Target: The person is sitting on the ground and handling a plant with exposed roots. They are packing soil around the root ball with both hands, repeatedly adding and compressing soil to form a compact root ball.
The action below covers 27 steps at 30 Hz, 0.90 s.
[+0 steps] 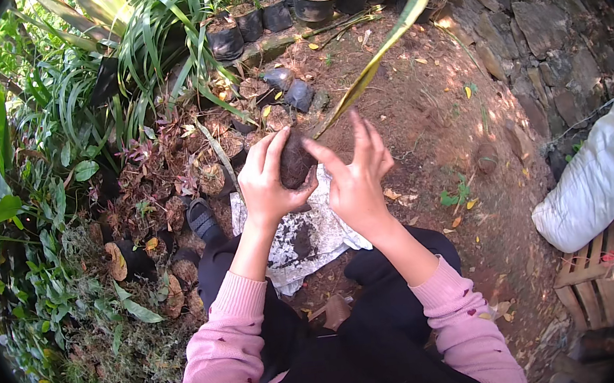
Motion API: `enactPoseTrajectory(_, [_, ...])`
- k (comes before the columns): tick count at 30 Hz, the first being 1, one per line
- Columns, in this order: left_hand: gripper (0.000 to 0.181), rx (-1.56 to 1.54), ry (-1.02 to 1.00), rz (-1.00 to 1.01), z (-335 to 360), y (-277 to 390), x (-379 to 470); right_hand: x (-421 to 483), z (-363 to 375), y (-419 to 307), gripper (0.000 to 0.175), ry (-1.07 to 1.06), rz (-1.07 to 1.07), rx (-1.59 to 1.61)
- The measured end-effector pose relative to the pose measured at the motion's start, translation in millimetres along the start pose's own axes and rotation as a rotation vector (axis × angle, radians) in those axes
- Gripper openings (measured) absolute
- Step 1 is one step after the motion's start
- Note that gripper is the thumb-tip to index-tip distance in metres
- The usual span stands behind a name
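My left hand (266, 181) is wrapped around a dark, rounded root ball (296, 162) covered in fine roots. A long yellow-green leaf (378, 69), like that of a snake plant, slants up and right from its top. My right hand (358, 169) has its fingers apart, the index fingertip touching or almost touching the root ball near the leaf's base. The right thumb is mostly hidden. Beneath both hands a white plastic sack (323, 234) lies spread on the ground, with dark soil (295, 240) scattered over it.
Black plant bags (224, 37) line the far edge, and small soil-filled bags (300, 96) sit ahead. Dense foliage (56, 262) borders the left. At right are a stone wall (542, 26), a full white sack (586, 179) and a wooden crate (591, 279). A sandalled foot (203, 220) is beside the spread sack.
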<state>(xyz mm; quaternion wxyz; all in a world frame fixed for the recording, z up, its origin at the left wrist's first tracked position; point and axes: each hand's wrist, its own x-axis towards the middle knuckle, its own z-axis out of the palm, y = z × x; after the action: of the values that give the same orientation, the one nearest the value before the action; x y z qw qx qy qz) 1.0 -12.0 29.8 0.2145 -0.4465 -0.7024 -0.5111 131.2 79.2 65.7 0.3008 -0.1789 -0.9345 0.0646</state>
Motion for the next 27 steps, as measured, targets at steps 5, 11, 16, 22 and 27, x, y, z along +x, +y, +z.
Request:
enactPoseTrajectory(5, [0.068,-0.004,-0.034,-0.020,-6,0,1,6,-11,4,0.063,0.064,-0.071,0.022])
enactPoseTrajectory(11, [0.053,-0.549,0.016,-0.470,3,-3,2,-1,-7,-2,0.072,-0.038,0.063,0.165])
enactPoseTrajectory(16, [0.039,-0.733,0.045,-0.565,9,-18,-1,4,-14,-5,0.071,-0.084,-0.022,0.052])
enactPoseTrajectory(22, [0.038,-0.718,0.055,-0.608,12,-15,-3,3,-19,-6,0.058,0.031,-0.050,0.060])
enactPoseTrajectory(27, [0.036,-0.881,0.175,-0.842,18,-21,-4,-3,-4,-5,0.057,-0.049,-0.084,0.027])
